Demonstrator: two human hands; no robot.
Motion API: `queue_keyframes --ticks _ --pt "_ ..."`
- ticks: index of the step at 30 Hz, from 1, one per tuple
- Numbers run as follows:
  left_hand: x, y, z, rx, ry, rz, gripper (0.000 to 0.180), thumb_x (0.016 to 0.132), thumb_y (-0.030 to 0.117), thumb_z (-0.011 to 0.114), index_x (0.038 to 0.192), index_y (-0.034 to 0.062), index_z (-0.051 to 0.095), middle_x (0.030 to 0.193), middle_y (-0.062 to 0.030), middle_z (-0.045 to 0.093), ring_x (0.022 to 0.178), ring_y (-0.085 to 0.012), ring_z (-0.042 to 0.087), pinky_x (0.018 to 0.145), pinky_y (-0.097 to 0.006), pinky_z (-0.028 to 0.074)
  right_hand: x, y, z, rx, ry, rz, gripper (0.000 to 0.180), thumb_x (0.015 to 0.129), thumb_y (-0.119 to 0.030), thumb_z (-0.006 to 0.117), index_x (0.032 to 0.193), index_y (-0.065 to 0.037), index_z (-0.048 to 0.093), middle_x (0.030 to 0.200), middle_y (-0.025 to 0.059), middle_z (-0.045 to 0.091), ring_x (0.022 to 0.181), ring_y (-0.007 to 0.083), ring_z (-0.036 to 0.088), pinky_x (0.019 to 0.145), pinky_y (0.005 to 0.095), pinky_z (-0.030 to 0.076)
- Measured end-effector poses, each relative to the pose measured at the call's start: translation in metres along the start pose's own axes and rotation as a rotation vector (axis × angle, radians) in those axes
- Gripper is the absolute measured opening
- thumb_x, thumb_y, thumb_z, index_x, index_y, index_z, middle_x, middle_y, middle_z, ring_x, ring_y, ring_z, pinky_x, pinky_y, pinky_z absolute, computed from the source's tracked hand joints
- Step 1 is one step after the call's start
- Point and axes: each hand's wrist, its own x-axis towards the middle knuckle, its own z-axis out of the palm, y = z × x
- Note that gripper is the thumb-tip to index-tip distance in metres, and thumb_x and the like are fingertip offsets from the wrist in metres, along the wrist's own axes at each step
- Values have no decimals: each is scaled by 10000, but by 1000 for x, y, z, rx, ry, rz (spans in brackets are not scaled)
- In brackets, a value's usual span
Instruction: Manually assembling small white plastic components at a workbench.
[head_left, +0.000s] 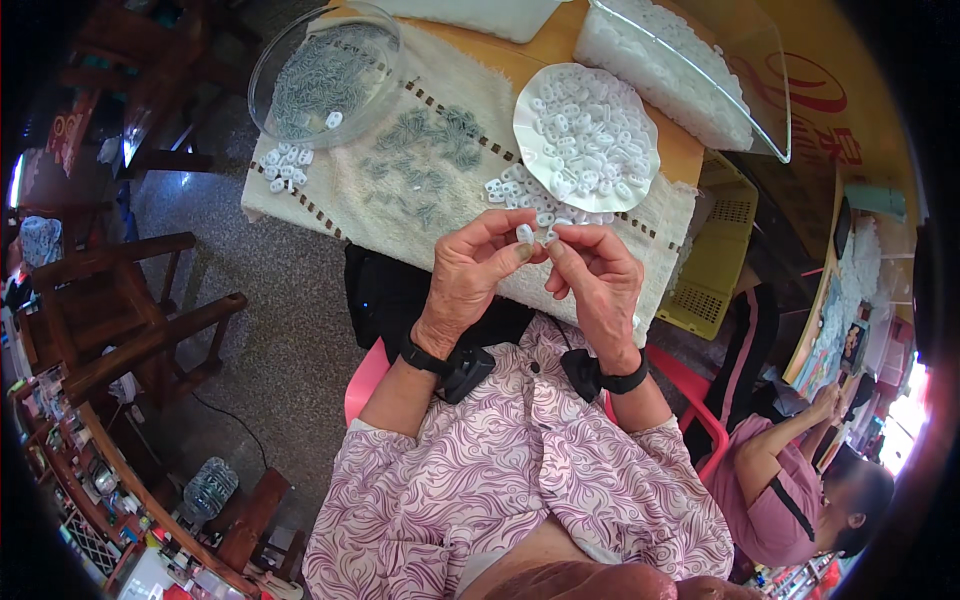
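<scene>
White plastic shows at the fingertips just over the table's near edge: the left hand (462,272) pinches a small white piece (525,234) between thumb and forefinger, probably because anything so small leaves no room for a fuller grip. The right hand (603,283) is closed in a similar pinch, with a pale bit (551,237) at its tips; its exact shape is too small to tell. Holding the tips almost together likely steadies both.

Just beyond, loose white pieces (512,190) spill along the near side of a scalloped white plate (522,125) heaped with the same kind, probably left there for a short reach. Left of the plate, mid-table, grey metal-looking parts (425,150) lie spread on a pale cloth (310,200), whose nap likely stops them sliding. A separate white cluster (287,167) sits at the cloth's left corner, perhaps to avoid mixing.

Farther off, toward the far left corner, a clear round bowl (254,92) holds many more grey parts; its wall presumably contains them. At the far right corner of the table (685,155), a clear tub (770,125) full of white pieces seems parked as bulk stock, leaving the near edge to the hands.
</scene>
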Motion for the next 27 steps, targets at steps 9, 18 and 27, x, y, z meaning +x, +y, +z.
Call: queue_keyframes --ticks 9,18,27 --pt "-1 4 1 -13 -21 5 309 864 -41 611 1172 -35 587 1068 -75 618 992 -158 603 877 -324 537 0 -1 1 -12 -1 3 150 887 -41 625 1023 22 621 772 41 664 592 48 593 497 168 460" --pt "-1 3 -1 85 -39 51 323 858 -61 601 1179 -34 584 1081 -83 597 1009 -169 592 889 -326 525 0 0 3 -44 2 -43 128 885 -14 616 1008 21 619 762 37 654 584 51 599 482 165 459" --pt "0 6 2 241 -29 134 319 842 -63 628 1159 -29 614 1036 -50 580 932 -115 578 855 -263 528 1 2 4 -111 -6 -105 105 874 8 619 977 22 632 790 39 627 587 57 604 473 170 456"
